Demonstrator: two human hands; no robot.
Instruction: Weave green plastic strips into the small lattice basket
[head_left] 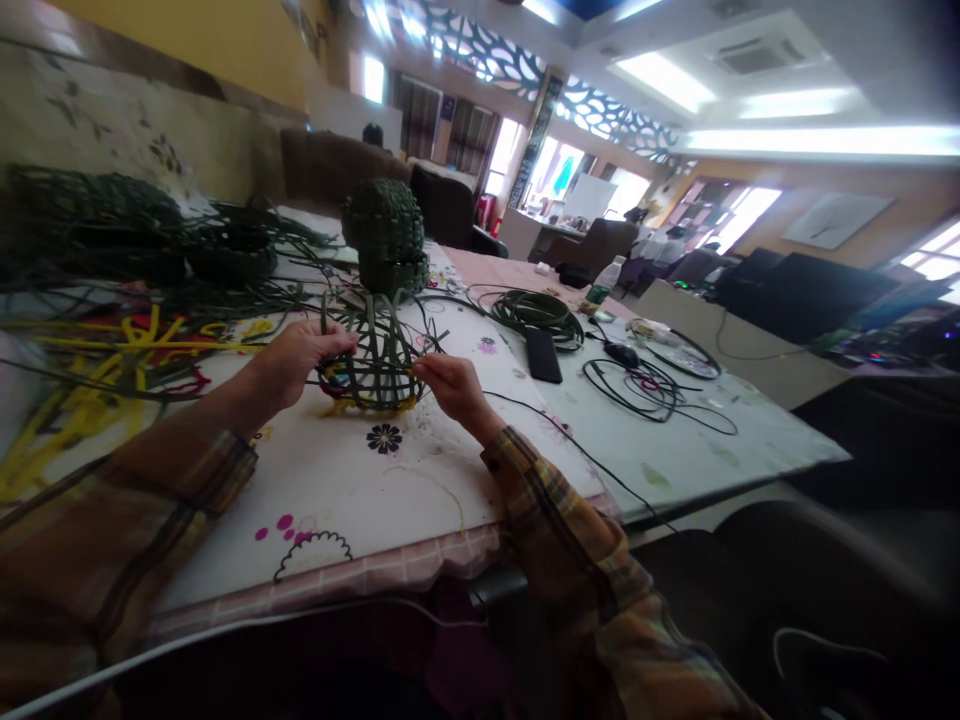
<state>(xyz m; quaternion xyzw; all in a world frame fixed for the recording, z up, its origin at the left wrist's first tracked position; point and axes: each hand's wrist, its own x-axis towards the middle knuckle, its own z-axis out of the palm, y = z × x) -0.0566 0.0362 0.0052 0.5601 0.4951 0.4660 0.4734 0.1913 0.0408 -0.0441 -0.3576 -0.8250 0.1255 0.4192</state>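
A small open-weave basket (371, 385) of dark green strips, with yellow bits along its lower edge, stands on the white patterned tabletop (420, 490). At its left side my left hand (300, 358) is closed on the weave, fingers pinched near an upright strip. My right hand (452, 385) pinches the basket's right side, its thumb and forefinger together. Strip ends stick up between the hands. Just behind stands a tightly woven dark green piece (386, 235).
Yellow strips (139, 370) and dark green woven pieces (97, 225) lie at the left. Toward the right are coiled green strips (532, 312), a black phone (543, 355), a bottle (604, 282) and looped dark cords (634, 388). A thin black cable crosses the table.
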